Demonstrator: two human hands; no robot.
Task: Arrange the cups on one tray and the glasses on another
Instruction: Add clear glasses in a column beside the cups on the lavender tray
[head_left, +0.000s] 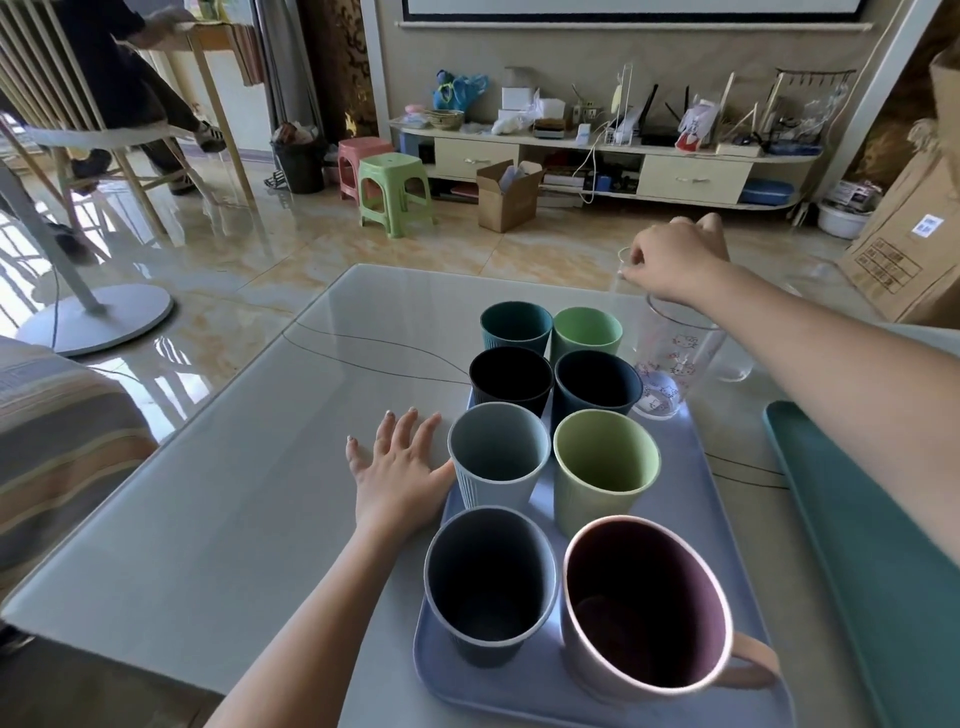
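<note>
Pink mug (644, 608) upright, handle (753, 667) rightward.

A home living room. Past the right hand (675, 262), against the far wall, runs a low TV cabinet (602, 156) cluttered with boxes, a router and cables, under the bottom edge of a screen (628, 8). Ahead of the left hand (400, 467), beyond the glass coffee table (234, 493), plastic stools (389, 184) stand on a glossy tiled floor (291, 249). Further left, a person sits on a wooden chair (104, 140); a striped sofa edge (57, 431) lies nearer.
</note>
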